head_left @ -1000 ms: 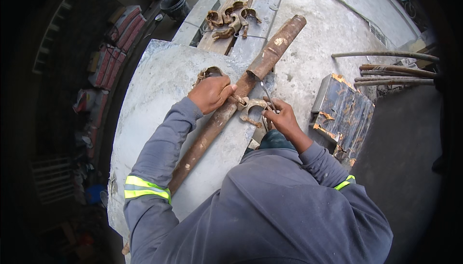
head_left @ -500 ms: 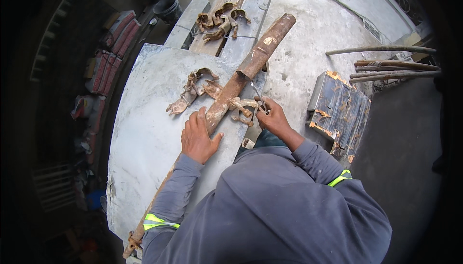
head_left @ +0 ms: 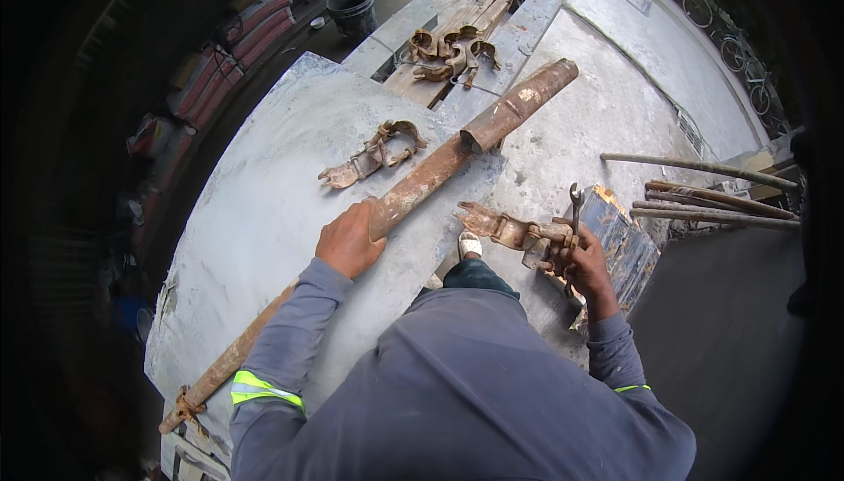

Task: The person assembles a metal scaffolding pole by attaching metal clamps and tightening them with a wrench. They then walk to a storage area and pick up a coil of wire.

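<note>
Scaffold coupler (head_left: 508, 229) shifts rightward, clear of rusty pipe (head_left: 426, 178)

Right grip (head_left: 585, 265) grasps it with an open-ended wrench (head_left: 576, 201), right of the pipe; left grip (head_left: 349, 239) clasps the pipe. Probably heavy, stiff, rough, hinged: best held mid-body.

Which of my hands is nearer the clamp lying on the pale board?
Left. Your left hand is on the pipe, just below the clamp in view; your right hand is farther off, right of the pipe, holding another clamp and a wrench.
</note>
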A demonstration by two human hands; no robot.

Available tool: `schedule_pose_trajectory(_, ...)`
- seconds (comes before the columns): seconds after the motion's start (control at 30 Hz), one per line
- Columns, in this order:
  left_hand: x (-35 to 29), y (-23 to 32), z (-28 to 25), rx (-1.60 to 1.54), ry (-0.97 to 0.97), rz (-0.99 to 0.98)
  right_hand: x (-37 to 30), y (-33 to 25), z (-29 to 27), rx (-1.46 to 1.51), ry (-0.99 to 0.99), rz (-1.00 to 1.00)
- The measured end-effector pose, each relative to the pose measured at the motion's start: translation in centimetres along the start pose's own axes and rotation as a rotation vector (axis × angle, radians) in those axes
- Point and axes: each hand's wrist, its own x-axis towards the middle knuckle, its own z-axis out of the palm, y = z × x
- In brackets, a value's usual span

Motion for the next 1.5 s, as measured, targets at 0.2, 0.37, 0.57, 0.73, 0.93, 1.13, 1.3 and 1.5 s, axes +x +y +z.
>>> schedule_pose_trajectory(0.2,-1.5,1.7,2.4,0.01,0.049,-0.01,-1.4,-5.4,-2.6,0.169,-0.02,-0.11)
schedule_pose_trajectory(0.37,-4.0,2.6,1.7,-0.058,0.418,0.031,7.4,-10.7,3.6,0.301,-0.258,-0.084)
schedule_pose_trajectory(0.57,-8.8,6.2,4.4,-0.343,0.853,-0.166,17.8,-13.5,19.7,-0.118,-0.502,-0.22)
schedule_pose_trajectory(0.73,-15.2,9.4,8.5,-0.521,1.121,-0.454,19.5,-9.5,35.2,-0.293,-0.883,0.008)
schedule_pose_trajectory(0.93,-20.5,13.0,11.9,-0.652,1.291,-0.767,17.5,1.4,43.8,-0.467,-0.993,0.132)
schedule_pose_trajectory(1.13,-25.2,14.6,14.3,-0.802,1.456,-1.011,17.3,1.9,40.2,-0.884,-0.902,-0.188)
schedule_pose_trajectory(1.3,-29.1,7.8,12.8,-0.991,1.584,-0.973,12.2,-0.5,38.3,-1.091,-1.007,-0.831)
schedule_pose_trajectory(1.5,-32.9,-4.6,6.9,-1.177,1.591,-0.875,5.1,6.1,44.0,-1.423,-0.996,-0.954)
